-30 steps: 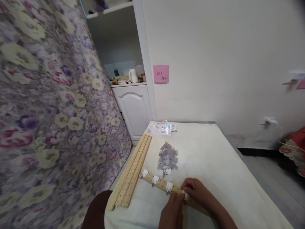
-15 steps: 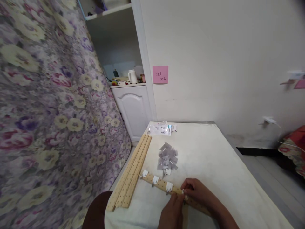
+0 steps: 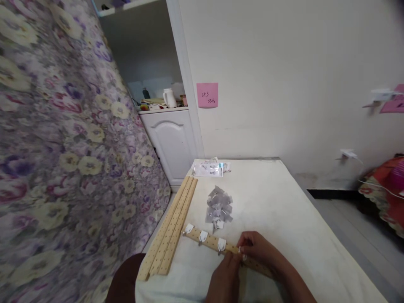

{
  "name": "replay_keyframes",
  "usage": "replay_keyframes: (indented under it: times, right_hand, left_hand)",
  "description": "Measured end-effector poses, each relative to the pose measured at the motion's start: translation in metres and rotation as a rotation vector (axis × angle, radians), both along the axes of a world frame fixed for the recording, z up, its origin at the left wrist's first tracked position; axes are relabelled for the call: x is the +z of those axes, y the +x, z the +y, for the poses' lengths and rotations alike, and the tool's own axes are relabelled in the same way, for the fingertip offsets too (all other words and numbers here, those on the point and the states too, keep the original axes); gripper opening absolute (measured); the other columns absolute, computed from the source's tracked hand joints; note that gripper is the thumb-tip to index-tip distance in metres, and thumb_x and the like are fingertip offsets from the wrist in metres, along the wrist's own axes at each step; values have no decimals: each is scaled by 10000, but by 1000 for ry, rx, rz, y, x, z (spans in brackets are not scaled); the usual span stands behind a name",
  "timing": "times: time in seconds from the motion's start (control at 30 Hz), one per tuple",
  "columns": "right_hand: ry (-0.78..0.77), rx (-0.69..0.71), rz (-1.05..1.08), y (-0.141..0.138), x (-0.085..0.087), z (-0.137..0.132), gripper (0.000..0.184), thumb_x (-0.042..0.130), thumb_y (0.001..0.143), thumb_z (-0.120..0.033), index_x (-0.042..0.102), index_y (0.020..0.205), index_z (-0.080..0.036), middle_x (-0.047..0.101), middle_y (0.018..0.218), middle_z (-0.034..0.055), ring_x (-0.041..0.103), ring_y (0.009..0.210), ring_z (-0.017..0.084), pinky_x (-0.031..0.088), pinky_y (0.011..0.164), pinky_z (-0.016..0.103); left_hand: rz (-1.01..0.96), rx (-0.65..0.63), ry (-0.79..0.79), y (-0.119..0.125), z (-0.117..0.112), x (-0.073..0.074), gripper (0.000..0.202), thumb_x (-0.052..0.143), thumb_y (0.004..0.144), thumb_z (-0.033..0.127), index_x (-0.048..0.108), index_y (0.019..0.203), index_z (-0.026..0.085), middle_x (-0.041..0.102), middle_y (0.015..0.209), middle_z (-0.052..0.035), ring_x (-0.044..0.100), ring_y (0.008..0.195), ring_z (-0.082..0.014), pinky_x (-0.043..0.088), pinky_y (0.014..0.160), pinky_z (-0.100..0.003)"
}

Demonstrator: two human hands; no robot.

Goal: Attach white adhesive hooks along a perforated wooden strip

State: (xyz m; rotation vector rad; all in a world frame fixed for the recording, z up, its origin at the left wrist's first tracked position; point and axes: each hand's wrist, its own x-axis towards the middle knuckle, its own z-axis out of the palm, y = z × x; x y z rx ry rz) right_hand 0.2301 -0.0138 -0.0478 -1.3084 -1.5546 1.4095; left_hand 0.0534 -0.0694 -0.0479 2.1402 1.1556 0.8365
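Note:
A narrow wooden strip with rows of holes (image 3: 212,241) lies slantwise across the near part of the table. Along it sit three white tags or loops, the nearest to my hands being a white tag (image 3: 221,244), each with a small metal piece at the strip's near edge. My right hand (image 3: 257,249) is closed, thumb and finger pinching another small white tag (image 3: 241,251) on the strip. From below, my left hand (image 3: 224,275) reaches in, fingers together against the strip's near edge beside that tag. Its fingertips are partly hidden.
Several small grey clear packets (image 3: 219,207) lie in a pile beyond the strip. More perforated wooden strips (image 3: 170,229) lie side by side along the table's left edge. Flat clear packages (image 3: 206,169) rest at the far left corner. A floral curtain (image 3: 78,168) hangs at left.
The view has shifted slightly to the right. Both hands stay at the same spot on the strip, with fingers a little closer together around the white tag.

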Motion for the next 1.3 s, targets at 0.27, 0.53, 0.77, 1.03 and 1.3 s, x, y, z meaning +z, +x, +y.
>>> replay_keyframes:
  times: [0.27, 0.53, 0.77, 1.03, 1.3]
  right_hand:
    - [14, 19, 9, 1, 4, -3, 178, 564, 610, -128, 661, 758, -145, 575, 565, -48, 493, 545, 88, 353, 535, 199]
    - [52, 12, -25, 19, 2, -8, 199, 574, 714, -266, 665, 866, -176, 645, 692, -9, 569, 666, 139, 419, 621, 239]
    - [11, 78, -45, 22, 9, -14, 353, 616, 560, -117, 651, 906, -178, 621, 758, -20, 529, 640, 106, 394, 582, 206]
    - [69, 47, -113, 15, 10, -21, 409, 649, 534, -110, 639, 935, -190, 582, 779, -19, 512, 683, 120, 397, 599, 216]
    - [141, -34, -144, 16, 27, -13, 195, 536, 687, -174, 635, 856, -173, 605, 714, 4, 560, 702, 156, 418, 647, 256]
  left_hand:
    - [-38, -45, 40, -7, -1, 0, 417, 409, 835, 124, 544, 1217, 223, 644, 1082, -112, 614, 1001, -201, 506, 874, -319]
    - [-157, 46, 4, -12, -11, 10, 226, 390, 898, 228, 610, 946, 213, 663, 936, -54, 611, 897, -164, 493, 817, -275]
    - [-100, 39, 4, -15, -11, 2, 187, 366, 888, 204, 542, 828, 206, 591, 827, -26, 562, 797, -145, 450, 729, -242]
    - [-93, 18, 47, -15, -9, -3, 173, 364, 865, 151, 519, 818, 212, 573, 797, -19, 548, 766, -137, 435, 699, -229]
    - [-139, 42, 142, -19, 2, -52, 175, 387, 843, 236, 560, 817, 229, 603, 778, -17, 556, 724, -138, 445, 655, -232]
